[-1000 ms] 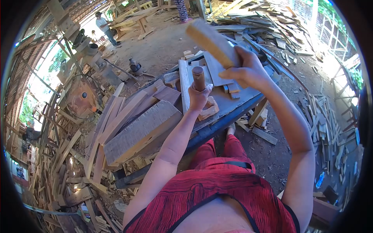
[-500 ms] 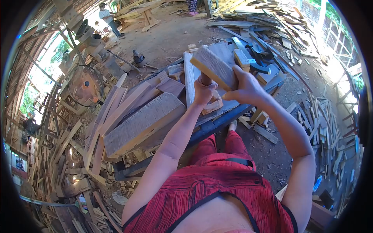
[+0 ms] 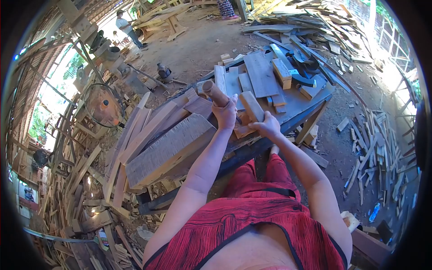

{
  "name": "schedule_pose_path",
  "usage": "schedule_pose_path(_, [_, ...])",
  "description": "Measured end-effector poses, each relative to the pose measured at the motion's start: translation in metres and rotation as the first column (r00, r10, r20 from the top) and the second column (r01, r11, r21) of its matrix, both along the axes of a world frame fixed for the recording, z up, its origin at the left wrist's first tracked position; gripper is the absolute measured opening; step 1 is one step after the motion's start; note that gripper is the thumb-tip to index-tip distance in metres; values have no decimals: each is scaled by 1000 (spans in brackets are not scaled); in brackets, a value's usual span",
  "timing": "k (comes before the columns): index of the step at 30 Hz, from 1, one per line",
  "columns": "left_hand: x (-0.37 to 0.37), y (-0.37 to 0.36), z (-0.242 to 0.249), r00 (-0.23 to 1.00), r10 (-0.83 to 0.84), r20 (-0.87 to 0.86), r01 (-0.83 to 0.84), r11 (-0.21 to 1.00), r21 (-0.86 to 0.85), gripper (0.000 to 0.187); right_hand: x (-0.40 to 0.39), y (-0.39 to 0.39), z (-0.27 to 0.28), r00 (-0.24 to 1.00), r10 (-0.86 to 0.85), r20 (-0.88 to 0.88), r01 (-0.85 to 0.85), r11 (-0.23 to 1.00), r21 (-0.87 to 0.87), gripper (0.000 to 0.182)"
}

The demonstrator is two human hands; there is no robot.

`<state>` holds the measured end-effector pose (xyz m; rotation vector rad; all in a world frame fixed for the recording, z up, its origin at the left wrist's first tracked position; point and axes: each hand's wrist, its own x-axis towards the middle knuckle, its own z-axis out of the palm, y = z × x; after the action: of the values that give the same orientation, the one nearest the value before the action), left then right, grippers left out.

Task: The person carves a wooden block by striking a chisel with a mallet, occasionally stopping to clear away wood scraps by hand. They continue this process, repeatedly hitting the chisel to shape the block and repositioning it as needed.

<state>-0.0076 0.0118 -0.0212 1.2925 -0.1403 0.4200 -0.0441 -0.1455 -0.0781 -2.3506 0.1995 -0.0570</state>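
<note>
My left hand (image 3: 226, 113) is closed round a brown cylindrical wooden piece (image 3: 215, 93), whose thick round end sticks up past the fingers. Just to its right, my right hand (image 3: 269, 126) grips the lower end of a wooden block (image 3: 252, 106), held tilted over the workbench (image 3: 299, 107). Below and between the hands lies a reddish wooden piece (image 3: 243, 131), partly hidden by them. A wide plank (image 3: 262, 74) rests on the bench beyond the block.
A big squared timber (image 3: 168, 148) and long boards (image 3: 146, 130) lie on the left. A handsaw (image 3: 300, 79) and a short beam (image 3: 282, 73) are at the bench's right. Scrap wood (image 3: 315, 27) is piled behind; a person (image 3: 128, 28) stands far back.
My right hand has come down and nearer with the block, which has turned so that its narrower face shows. The cylindrical piece in my left hand has moved left and is now uncovered.
</note>
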Motion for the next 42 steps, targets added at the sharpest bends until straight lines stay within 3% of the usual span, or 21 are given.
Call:
schedule_pose_path(2, [1,-1,3,998,58,-34,-62,992,-112,21,8,-1,-21,993,-116,-34,120,980,161,74])
schedule_pose_path(4, [5,-1,4,997,47,-57,-55,988,-145,21,5,-4,-8,992,-100,-79,112,980,164,77])
schedule_pose_path(6, [7,-4,5,987,134,-91,-150,970,-191,21,4,-4,-4,990,-75,-118,94,982,163,76])
schedule_pose_path(10, [1,-8,5,977,170,-132,-194,959,-205,22,5,-2,-9,990,-100,-95,115,980,164,74])
schedule_pose_path(12, [-4,-6,-1,999,-33,-37,27,987,-159,22,5,-2,-10,992,-112,-63,119,984,134,73])
schedule_pose_path(13, [-6,-3,-3,998,-33,-55,24,987,-157,22,3,-2,-8,992,-108,-70,117,982,149,74])
schedule_pose_path(15, [-3,6,-4,955,-296,23,289,908,-303,23,4,-2,-8,991,-106,-76,116,983,145,74])
schedule_pose_path(19, [1,6,26,978,-196,67,206,883,-421,24,5,-2,-10,990,-104,-91,116,985,130,74])
schedule_pose_path(25, [6,-1,19,972,-234,18,232,945,-233,26,4,-2,-8,991,-111,-78,121,982,144,76])
schedule_pose_path(34, [18,-6,-2,988,-146,45,147,989,-32,25,3,-4,-8,994,-61,-86,74,984,160,74])
schedule_pose_path(36, [18,-7,2,994,-103,42,101,994,31,27,9,-7,-19,998,-59,10,54,955,292,65])
schedule_pose_path(37, [15,-5,5,985,-171,9,171,984,-51,25,17,-14,-33,1000,-7,15,0,890,456,58])
schedule_pose_path(38, [10,-6,10,992,-128,0,128,992,-17,24,23,-18,-46,999,50,20,-52,793,607,52])
schedule_pose_path(39, [7,-6,15,996,-83,-6,84,996,19,22,13,-20,-12,997,72,-28,-39,786,617,43])
schedule_pose_path(40, [10,-5,12,997,-79,9,79,997,4,21,17,-27,-1,995,74,66,-97,845,526,39])
schedule_pose_path(41, [12,-3,8,997,-77,17,77,997,-14,19,20,-34,25,997,79,-15,-57,830,555,37])
schedule_pose_path(42, [8,0,11,998,-60,-1,60,998,-15,17,12,-28,67,986,56,156,-133,830,542,35])
